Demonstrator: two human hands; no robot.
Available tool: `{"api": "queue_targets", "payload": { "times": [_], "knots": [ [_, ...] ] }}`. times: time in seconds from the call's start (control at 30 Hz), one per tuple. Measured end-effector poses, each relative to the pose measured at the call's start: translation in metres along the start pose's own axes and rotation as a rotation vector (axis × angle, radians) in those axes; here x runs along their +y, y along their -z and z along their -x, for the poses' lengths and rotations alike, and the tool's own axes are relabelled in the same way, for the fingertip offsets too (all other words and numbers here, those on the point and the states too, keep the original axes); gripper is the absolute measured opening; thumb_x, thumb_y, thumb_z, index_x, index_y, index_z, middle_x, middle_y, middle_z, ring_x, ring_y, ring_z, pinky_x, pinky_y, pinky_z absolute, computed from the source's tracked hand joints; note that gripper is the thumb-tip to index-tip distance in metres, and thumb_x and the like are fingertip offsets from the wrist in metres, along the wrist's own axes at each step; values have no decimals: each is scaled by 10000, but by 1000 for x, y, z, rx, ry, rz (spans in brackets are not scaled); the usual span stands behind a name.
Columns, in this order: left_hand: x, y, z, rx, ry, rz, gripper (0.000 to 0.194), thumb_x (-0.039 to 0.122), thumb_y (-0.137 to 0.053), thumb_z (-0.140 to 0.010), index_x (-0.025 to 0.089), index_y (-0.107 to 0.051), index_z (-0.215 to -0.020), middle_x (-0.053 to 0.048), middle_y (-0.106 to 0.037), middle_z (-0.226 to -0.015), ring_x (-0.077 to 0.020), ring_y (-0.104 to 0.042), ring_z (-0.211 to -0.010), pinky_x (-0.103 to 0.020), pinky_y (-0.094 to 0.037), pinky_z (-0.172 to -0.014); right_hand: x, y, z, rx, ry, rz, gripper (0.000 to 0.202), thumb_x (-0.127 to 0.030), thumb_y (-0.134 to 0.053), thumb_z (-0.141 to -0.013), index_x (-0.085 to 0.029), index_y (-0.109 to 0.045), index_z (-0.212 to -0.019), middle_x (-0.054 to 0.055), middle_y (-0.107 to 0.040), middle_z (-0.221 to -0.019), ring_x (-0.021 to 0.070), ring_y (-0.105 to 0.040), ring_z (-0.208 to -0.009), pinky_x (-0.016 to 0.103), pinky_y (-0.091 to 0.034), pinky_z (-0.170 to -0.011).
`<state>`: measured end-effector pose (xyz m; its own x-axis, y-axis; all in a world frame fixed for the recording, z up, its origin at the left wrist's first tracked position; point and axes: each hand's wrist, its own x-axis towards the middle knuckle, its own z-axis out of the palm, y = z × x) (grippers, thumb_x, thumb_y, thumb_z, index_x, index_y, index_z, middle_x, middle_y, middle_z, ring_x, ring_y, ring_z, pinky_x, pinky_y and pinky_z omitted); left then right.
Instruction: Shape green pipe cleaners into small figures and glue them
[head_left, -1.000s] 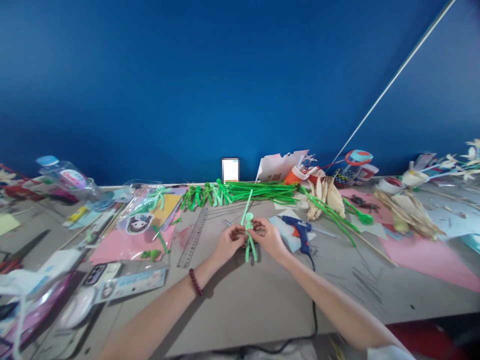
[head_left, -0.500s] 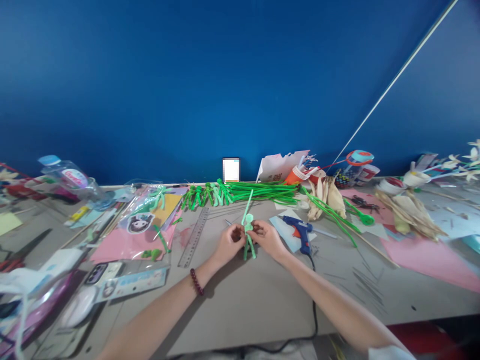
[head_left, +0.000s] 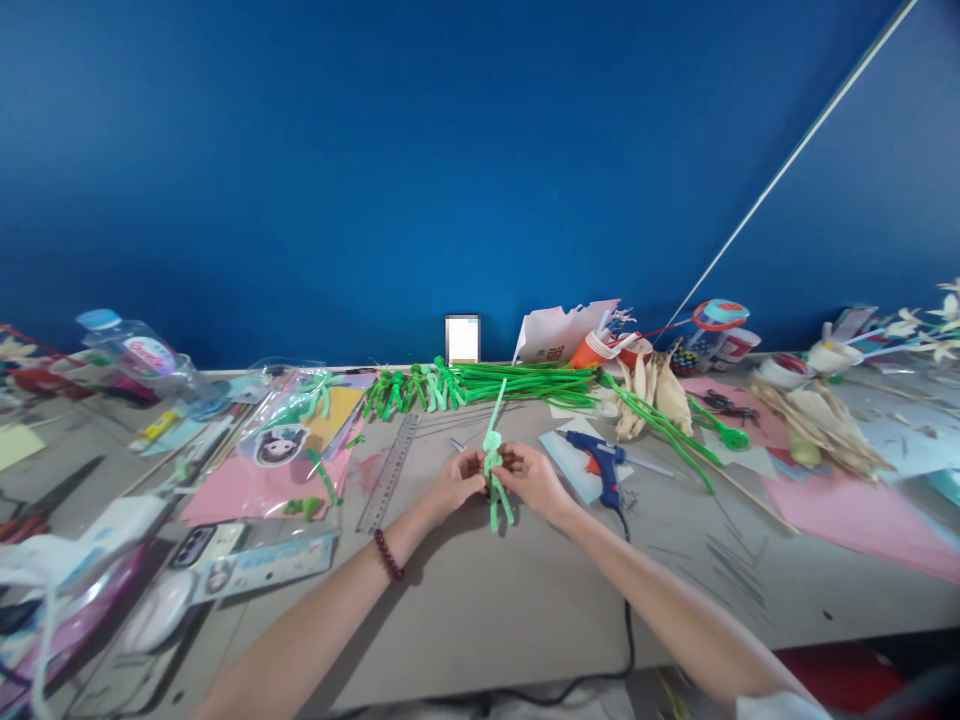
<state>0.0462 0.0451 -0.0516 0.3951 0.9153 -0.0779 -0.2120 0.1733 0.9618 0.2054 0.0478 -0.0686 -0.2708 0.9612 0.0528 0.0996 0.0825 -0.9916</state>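
A light green pipe-cleaner figure (head_left: 492,441) with a round head, dangling legs and one long strand rising above it is held over the middle of the table. My left hand (head_left: 461,482) pinches its left side, fingers curled in. My right hand (head_left: 531,480) grips the body from the right with thumb and forefinger. The fingers cover part of the figure's middle. Behind it lie several finished-looking green pipe-cleaner figures (head_left: 416,388) in a row, beside a bundle of green pipe cleaners (head_left: 525,383).
A blue glue gun (head_left: 604,462) lies right of my hands, its black cord (head_left: 628,600) running over the front edge. A clear ruler (head_left: 390,475) and a plastic bag (head_left: 281,445) over pink paper are on the left. Dried husks (head_left: 652,395) and paper cups (head_left: 592,350) stand farther back.
The figure has shifted slightly left at its head and its legs hang a little lower. Both hands have changed their grip slightly while staying on it.
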Motion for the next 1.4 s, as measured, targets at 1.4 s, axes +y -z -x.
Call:
{"api": "queue_targets", "payload": {
  "times": [1.4],
  "knots": [
    [0,8,-2,127,34,44,219,325,-755,-634,156,-626,-683,2,-579,-560,-116,-540,-508,-253,-426,-552,-7,3,-1,3,-57,-132,334,-417,-673,-703,-155,-652,-908,30,-667,-705,142,-630,-593,246,-514,-541]
  ]
}}
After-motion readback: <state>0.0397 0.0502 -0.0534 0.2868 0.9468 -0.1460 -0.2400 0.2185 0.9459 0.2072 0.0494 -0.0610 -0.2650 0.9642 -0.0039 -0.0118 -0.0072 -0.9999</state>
